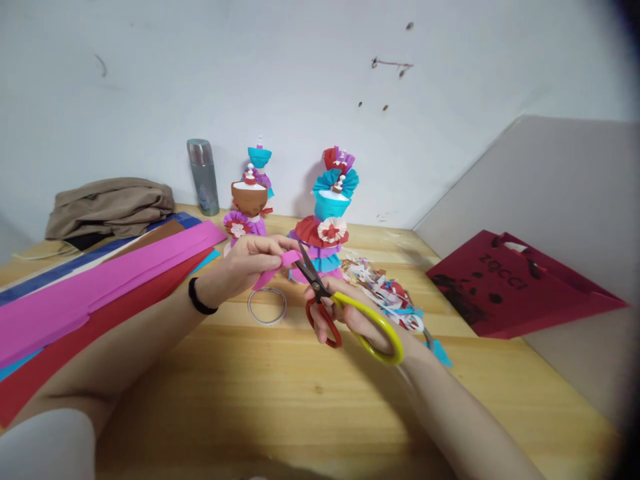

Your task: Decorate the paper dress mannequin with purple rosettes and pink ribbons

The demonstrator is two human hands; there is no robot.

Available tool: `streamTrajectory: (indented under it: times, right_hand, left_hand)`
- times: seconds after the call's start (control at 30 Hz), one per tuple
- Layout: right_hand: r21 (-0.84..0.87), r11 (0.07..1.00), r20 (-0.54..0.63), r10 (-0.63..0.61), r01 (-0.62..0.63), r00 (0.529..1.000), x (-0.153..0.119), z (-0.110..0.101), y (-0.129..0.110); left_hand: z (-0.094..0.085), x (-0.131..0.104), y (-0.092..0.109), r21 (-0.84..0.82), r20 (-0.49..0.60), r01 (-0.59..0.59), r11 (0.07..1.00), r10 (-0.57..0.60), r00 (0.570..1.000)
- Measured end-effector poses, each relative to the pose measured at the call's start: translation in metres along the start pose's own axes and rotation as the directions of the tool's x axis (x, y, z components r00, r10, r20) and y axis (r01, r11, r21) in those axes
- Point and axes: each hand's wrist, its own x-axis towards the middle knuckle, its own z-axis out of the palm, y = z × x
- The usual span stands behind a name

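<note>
My left hand (pixel 245 263) pinches a narrow pink paper strip (pixel 290 257) between thumb and fingers, one end hanging below the hand. My right hand (pixel 350 313) holds scissors (pixel 370 328) with one yellow and one red handle loop. Their dark blades (pixel 309 272) are parted and point up and left, at the strip's right end. Whether the blades touch the paper, I cannot tell. Just below the strip a thin ring-shaped loop (pixel 267 323) lies on the wooden table (pixel 280 400). Behind my hands stand paper-frilled figures, one with a turquoise top (pixel 332 205) and one with a brown top (pixel 250 199).
Long sheets of pink paper (pixel 115 280) and red paper (pixel 135 283) lie at the left, near a brown cloth (pixel 110 203) and a flask (pixel 203 177). Paper scraps (pixel 387 290) are heaped right of the figures. A dark red bag (pixel 515 283) leans at the right wall.
</note>
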Motion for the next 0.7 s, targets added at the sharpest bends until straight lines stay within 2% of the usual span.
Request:
streamTrajectory:
  times: [0.17,0.37,0.7]
  right_hand:
    - [-0.003,0.999,-0.004,-0.041,0.041,0.999,0.002,-0.001,-0.001]
    - [0.051,0.999,-0.014,-0.017,0.018,1.0,0.003,-0.004,0.006]
    - [0.113,0.993,-0.031,-0.015,0.019,0.999,0.004,-0.006,0.013]
  left_hand:
    - [0.001,0.0,-0.007,-0.036,0.004,0.018,0.999,-0.018,1.0]
    - [0.003,0.0,-0.007,-0.064,0.01,0.003,0.998,-0.003,1.0]
    - [0.01,0.001,-0.002,0.086,-0.006,0.018,0.996,-0.017,1.0]
